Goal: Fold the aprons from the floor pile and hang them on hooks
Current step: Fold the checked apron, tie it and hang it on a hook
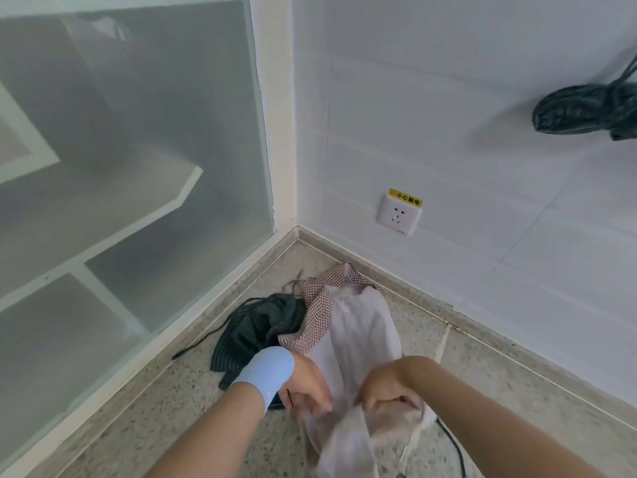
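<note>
The right hand (pixel 386 391) is nearest, its grip clenched on a bunched fold of the pale apron (pixel 362 332), which is lifted at this end. Just beside it, the left hand (pixel 306 384), wearing a blue wristband (pixel 263 370), curls its fingers at the apron's left edge. Blur hides whether that grip has cloth in it; I cannot tell.

From the hands the pale apron runs away across the speckled floor (pixel 165 426) toward the corner. A thin black cord (pixel 451 443) lies on the floor to its right. A checked apron (pixel 317 315) lies over its far left edge, touching a crumpled dark striped apron (pixel 255 329) whose strap trails left toward the skirting. The pile sits in the corner, hemmed by a frosted glass panel (pixel 138 150) on the left and a white wall on the right. Bare floor lies open to the near left and to the right.

On the wall above are a socket (pixel 398 215) with a yellow label (pixel 405 198) and, further right, a dark apron (pixel 582 112) hanging bundled.
</note>
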A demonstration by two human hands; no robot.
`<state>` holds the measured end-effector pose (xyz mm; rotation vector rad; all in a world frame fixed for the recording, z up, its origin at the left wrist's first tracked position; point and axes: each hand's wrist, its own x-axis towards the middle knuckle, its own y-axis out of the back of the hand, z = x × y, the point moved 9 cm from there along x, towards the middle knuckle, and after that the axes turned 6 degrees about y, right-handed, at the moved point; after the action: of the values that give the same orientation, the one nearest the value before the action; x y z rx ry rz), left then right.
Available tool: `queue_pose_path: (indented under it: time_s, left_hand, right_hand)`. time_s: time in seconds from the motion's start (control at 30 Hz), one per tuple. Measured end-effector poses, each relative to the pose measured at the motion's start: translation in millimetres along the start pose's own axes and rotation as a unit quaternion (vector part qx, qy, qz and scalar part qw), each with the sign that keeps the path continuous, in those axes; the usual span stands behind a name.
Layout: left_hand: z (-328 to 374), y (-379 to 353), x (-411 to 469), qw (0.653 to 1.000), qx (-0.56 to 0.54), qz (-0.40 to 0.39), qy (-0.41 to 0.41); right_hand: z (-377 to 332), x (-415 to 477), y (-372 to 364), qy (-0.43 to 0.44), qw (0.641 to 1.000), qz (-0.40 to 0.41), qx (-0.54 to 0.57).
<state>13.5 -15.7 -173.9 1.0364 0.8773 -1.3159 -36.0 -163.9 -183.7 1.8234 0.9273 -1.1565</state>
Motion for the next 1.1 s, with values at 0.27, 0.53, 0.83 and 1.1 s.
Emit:
queue_pose_path:
  time_s: [0.27, 0.53, 0.83, 1.1]
  left_hand:
    - [27, 129, 2, 0.878, -0.058, 0.471, -0.063]
    - [2, 154, 49, 0.926, 0.098, 0.345, 0.117]
    - [59, 236, 31, 0.843, 0.073, 0.531, 0.041]
    - [75, 185, 124, 0.931, 0.062, 0.359, 0.025]
  right_hand:
    - [-3, 11, 114, 0.098, 0.926, 0.362, 0.04]
    - [-19, 73, 152, 0.132, 0.924, 0.34, -0.113]
    - [3, 64, 220, 0.101, 0.85, 0.516, -0.019]
    - [57, 96, 207, -0.037, 0.917, 0.396, -0.022]
